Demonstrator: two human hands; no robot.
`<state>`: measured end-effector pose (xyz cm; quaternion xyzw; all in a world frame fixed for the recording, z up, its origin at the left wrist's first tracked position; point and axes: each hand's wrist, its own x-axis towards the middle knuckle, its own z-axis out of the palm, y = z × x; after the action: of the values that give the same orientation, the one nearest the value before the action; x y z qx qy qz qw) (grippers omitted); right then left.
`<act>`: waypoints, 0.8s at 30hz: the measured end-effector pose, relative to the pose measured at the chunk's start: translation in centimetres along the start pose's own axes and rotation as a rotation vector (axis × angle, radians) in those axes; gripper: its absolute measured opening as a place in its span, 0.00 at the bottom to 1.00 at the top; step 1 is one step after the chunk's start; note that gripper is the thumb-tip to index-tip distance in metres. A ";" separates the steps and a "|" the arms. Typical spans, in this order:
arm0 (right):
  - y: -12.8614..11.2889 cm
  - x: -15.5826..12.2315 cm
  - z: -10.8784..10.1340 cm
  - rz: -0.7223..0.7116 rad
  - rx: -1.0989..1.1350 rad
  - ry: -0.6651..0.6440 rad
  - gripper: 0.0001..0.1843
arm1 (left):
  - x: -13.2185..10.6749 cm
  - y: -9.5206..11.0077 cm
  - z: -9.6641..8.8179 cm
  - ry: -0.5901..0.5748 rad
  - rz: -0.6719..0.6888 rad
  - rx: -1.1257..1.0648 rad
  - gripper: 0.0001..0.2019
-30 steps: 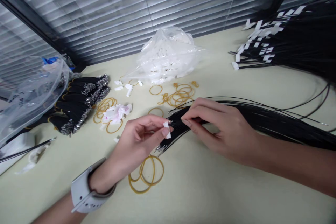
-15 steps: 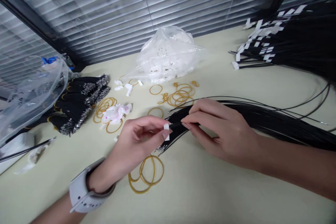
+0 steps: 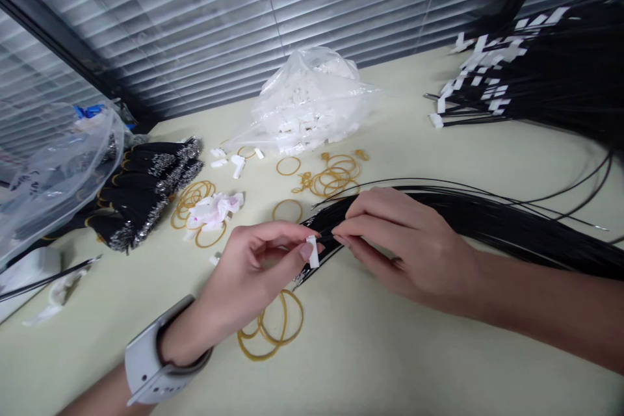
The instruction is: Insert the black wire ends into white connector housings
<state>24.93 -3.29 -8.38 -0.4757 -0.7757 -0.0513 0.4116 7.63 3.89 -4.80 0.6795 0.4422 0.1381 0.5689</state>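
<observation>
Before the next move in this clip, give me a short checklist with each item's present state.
1. Left hand pinches the white connector: ok.
2. Right hand fingertips grip a wire end from the black wire bundle: ok.
3. Wire end lined up with the connector opening: cannot tell, too small.
4. Bundle lies flat on the table: ok.
5. Rubber bands lie under the left hand, apart from the wire tips: ok.
</observation>
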 end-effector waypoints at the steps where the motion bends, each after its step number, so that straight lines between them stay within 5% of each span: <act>1: 0.0 0.0 0.0 -0.009 -0.007 0.002 0.05 | 0.0 0.0 0.0 0.003 0.000 -0.006 0.09; 13: -0.1 0.1 0.0 -0.049 -0.028 -0.007 0.07 | -0.1 -0.3 0.4 0.031 0.043 0.063 0.08; 18: -0.7 0.2 -0.6 -0.072 -0.100 0.102 0.08 | 0.3 0.0 -0.1 0.048 0.086 0.120 0.10; 21: -0.7 0.0 -0.5 -0.205 -0.113 -0.076 0.08 | 0.6 0.0 -0.5 0.097 0.128 0.162 0.09; 24: -0.3 -0.5 0.2 -0.156 -0.211 -0.220 0.12 | 0.9 -0.2 -0.7 0.090 0.131 0.163 0.09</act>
<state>24.65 -3.71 -8.74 -0.4575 -0.8409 -0.1119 0.2664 7.53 5.05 -5.08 0.7442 0.4315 0.1690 0.4811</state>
